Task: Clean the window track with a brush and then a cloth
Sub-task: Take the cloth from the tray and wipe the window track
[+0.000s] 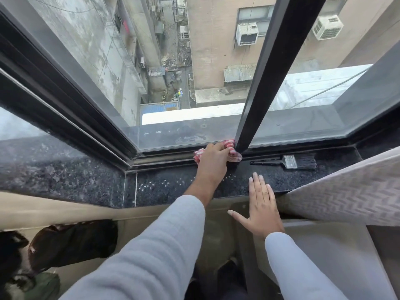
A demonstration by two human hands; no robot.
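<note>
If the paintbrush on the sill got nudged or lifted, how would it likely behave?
The paintbrush lies flat on the granite sill, so it should slide, not roll. Its slim handle suggests it is light. The bristles would probably flex; the handle looks stiff.

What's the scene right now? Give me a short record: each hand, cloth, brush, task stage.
left hand: gripping the cloth, pressing it on the window track
right hand: open, flat on the granite sill edge
cloth: red-and-white, bunched at the base of the dark frame post
brush: lying unheld on the sill, bristles to the right
task stage: cloth wiping
</note>
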